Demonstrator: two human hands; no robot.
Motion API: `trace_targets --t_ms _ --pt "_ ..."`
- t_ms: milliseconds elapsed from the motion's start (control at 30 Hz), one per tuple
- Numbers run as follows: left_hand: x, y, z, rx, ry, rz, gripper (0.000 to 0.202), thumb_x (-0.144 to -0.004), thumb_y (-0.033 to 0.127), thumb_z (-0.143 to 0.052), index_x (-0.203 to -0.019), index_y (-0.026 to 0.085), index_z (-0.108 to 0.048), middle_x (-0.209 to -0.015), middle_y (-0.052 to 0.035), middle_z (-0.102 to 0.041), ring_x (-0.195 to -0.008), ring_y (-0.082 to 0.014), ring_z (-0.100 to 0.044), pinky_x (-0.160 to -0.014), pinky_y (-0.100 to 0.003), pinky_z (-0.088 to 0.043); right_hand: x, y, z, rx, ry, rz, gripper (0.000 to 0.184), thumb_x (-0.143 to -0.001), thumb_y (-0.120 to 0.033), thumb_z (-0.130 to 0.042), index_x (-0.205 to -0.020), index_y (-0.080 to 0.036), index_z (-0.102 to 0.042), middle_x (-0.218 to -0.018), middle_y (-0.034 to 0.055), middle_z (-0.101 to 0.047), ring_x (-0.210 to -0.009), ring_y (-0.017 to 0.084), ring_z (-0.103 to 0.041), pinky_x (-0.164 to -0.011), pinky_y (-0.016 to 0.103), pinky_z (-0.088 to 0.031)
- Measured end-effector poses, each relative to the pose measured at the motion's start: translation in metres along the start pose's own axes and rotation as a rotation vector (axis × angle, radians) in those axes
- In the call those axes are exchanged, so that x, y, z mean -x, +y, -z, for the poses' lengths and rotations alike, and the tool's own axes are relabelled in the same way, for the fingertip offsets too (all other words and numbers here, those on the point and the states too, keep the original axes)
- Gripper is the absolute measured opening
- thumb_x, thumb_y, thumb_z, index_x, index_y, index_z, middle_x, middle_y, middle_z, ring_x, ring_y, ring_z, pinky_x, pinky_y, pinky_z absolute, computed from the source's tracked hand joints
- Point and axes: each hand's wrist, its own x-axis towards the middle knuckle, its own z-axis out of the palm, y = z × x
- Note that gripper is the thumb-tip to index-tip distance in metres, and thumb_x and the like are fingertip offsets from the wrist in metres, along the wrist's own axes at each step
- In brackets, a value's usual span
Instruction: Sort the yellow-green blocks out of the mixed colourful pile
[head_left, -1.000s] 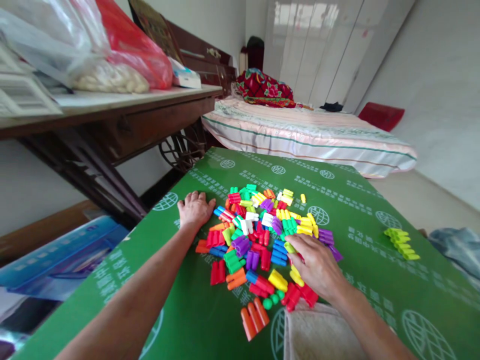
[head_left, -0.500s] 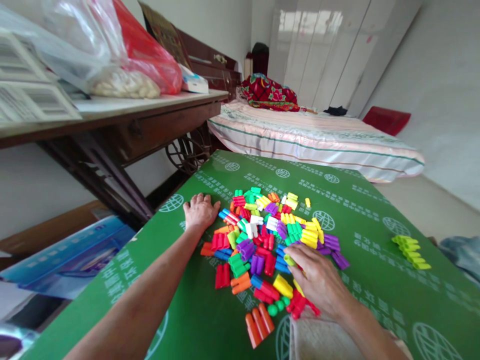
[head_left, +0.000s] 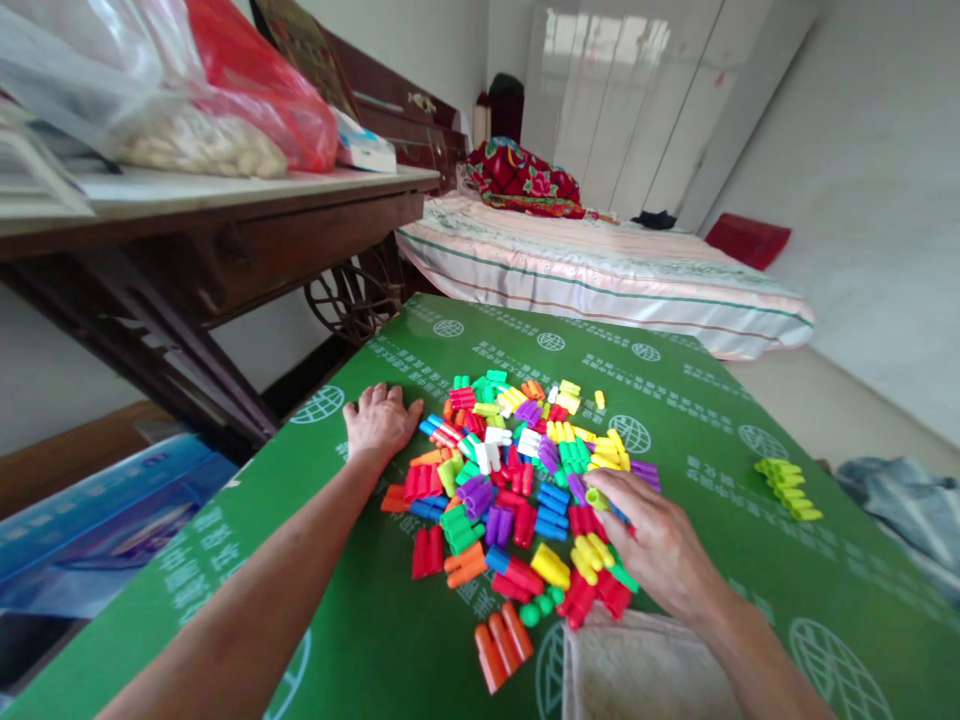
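Green tabletop (head_left: 352,640), printed with white globes and characters, is set before a bed (head_left: 600,270) in a pale-walled room. Over its middle, a small lime-green piece (head_left: 596,498) is held at the right side of a heap of plastic pieces (head_left: 523,522). It is pinched between the thumb and the fingers of the right hand (head_left: 660,540); its hollow-looking end is left uncovered, probably because it is gripped only by its sides. Whether the heap is touched by it cannot be told, and the farther fingers are partly hidden. Just beside the held piece, a blue block (head_left: 553,512) and yellow pieces (head_left: 591,555) are seen.

At the left edge of the heap, the left hand (head_left: 381,422) is laid palm down, with fingers slightly spread. Nothing is seen to be gripped by it, so it seems to be placed there for support. Nearer to the camera, an orange block (head_left: 504,648) is lying apart from the pile, beside a folded cloth (head_left: 645,665). On the right, a lime-green block (head_left: 787,488) is placed well apart; the reason is not shown. Farther left, plastic bags (head_left: 262,90) are kept on a wooden table (head_left: 300,240).
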Motion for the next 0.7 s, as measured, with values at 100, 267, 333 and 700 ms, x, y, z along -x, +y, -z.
trace_targets --t_ms 100,267,333,700 --pt "-0.001 0.0 0.002 0.007 -0.006 -0.001 0.059 -0.089 0.052 -0.026 -0.125 0.013 -0.051 -0.144 -0.0175 -0.04 -0.136 -0.0337 -0.03 -0.107 -0.057 -0.031 0.027 0.03 0.022 0.092 0.033 -0.098 0.035 -0.091 -0.021 -0.045 -0.119 -0.023 -0.065 -0.117 0.0063 -0.07 -0.106 0.019 -0.067 -0.094 0.033 -0.055" --pt "-0.004 0.001 0.003 0.002 -0.022 0.002 0.059 -0.088 0.053 -0.024 -0.123 0.015 -0.052 -0.145 -0.0171 -0.038 -0.137 -0.0344 -0.028 -0.108 -0.057 -0.03 0.092 0.089 0.053 0.304 0.005 -0.242 0.034 -0.088 -0.028 -0.045 -0.112 -0.024 -0.069 -0.114 0.0075 -0.071 -0.106 0.023 -0.067 -0.092 0.039 -0.056" --pt "-0.004 0.002 0.004 -0.003 -0.03 0.002 0.059 -0.089 0.054 -0.023 -0.123 0.015 -0.052 -0.146 -0.0175 -0.037 -0.137 -0.0348 -0.028 -0.108 -0.057 -0.029 0.114 0.106 0.062 0.378 -0.009 -0.273 0.034 -0.087 -0.026 -0.044 -0.11 -0.022 -0.069 -0.114 0.009 -0.071 -0.105 0.024 -0.067 -0.092 0.04 -0.056" --pt "-0.008 0.008 0.012 -0.042 -0.086 0.019 0.069 -0.085 0.058 -0.018 -0.13 0.013 -0.045 -0.147 -0.017 -0.035 -0.136 -0.0345 -0.029 -0.109 -0.056 -0.029 0.146 0.113 0.065 0.358 -0.015 -0.438 0.033 -0.084 -0.026 -0.048 -0.108 -0.023 -0.07 -0.121 0.0085 -0.067 -0.113 0.023 -0.061 -0.098 0.043 -0.051"
